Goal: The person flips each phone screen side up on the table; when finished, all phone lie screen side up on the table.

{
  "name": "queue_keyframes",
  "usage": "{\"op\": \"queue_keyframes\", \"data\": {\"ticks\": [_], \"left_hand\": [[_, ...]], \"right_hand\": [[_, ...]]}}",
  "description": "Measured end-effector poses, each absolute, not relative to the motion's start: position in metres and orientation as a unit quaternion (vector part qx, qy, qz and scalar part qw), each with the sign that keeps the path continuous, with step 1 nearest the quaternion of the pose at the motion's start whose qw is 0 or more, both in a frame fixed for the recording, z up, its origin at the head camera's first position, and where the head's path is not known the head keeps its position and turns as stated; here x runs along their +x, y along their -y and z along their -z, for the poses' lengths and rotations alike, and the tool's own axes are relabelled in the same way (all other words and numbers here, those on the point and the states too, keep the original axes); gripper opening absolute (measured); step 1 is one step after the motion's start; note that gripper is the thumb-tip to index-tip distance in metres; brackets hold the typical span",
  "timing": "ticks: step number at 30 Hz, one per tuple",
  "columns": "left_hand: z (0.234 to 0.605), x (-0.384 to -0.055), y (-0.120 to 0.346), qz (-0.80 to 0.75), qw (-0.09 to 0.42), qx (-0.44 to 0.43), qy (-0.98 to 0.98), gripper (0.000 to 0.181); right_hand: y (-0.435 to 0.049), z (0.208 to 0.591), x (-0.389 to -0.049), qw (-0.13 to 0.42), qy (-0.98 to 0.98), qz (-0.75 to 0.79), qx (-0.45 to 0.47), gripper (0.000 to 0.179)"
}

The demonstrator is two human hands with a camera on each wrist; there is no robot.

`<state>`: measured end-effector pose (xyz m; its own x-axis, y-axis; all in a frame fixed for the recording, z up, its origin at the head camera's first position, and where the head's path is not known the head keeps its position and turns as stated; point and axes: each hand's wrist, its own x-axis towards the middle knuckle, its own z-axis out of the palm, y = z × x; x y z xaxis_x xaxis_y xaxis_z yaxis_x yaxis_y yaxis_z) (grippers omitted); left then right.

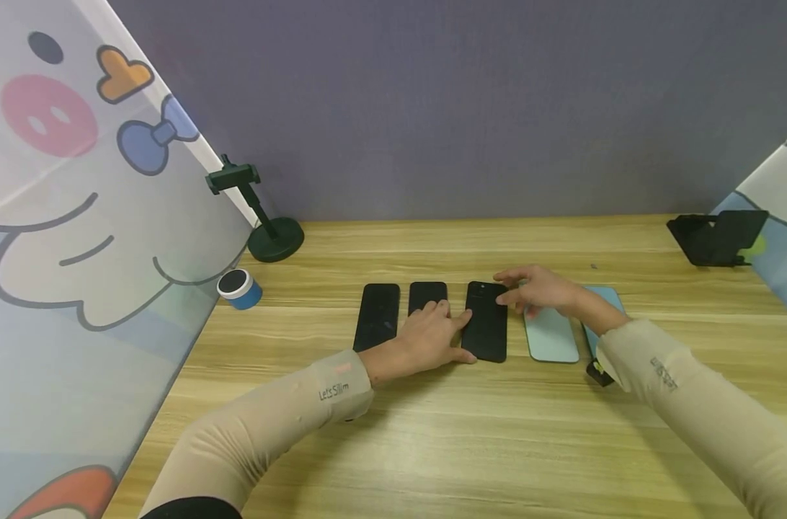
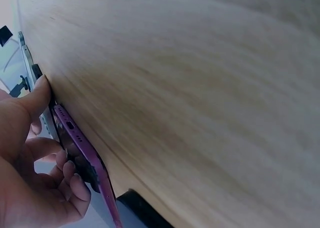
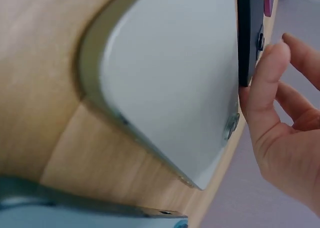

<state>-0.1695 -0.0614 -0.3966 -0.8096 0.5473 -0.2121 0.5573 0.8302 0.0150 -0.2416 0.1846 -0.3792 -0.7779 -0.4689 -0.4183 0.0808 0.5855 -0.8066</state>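
Several phones lie in a row on the wooden table. My left hand (image 1: 434,337) reaches over the second phone (image 1: 427,292) from the left, a dark-screened one whose purple edge (image 2: 82,145) shows in the left wrist view. Its thumb and index finger touch the left side and lower corner of the black phone (image 1: 486,328), which lies camera side up in the middle. My right hand (image 1: 535,288) is at that phone's upper right, fingertips at its edge and thumb above the mint phone (image 1: 552,339). No phone is gripped by either hand.
A dark-screened phone (image 1: 377,316) lies at the row's left end. The blue phone (image 1: 604,294) at the right end is partly under my right forearm, with a small black object (image 1: 599,373) beside it. Behind stand a dark-green phone stand (image 1: 275,238), a blue-and-white jar (image 1: 240,290) and a black stand (image 1: 718,238).
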Motion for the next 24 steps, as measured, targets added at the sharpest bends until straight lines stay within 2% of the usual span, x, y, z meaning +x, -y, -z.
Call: {"op": "queue_keyframes", "data": {"ticks": [6, 24], "left_hand": [[0.395, -0.169, 0.061, 0.023, 0.112, 0.287, -0.951, 0.086], [0.393, -0.173, 0.063, 0.014, 0.125, 0.286, -0.95, 0.088]], "right_hand": [[-0.189, 0.384, -0.25, 0.343, -0.801, 0.483, -0.081, 0.065], [-0.188, 0.387, -0.255, 0.348, -0.773, 0.523, -0.085, 0.069]]}}
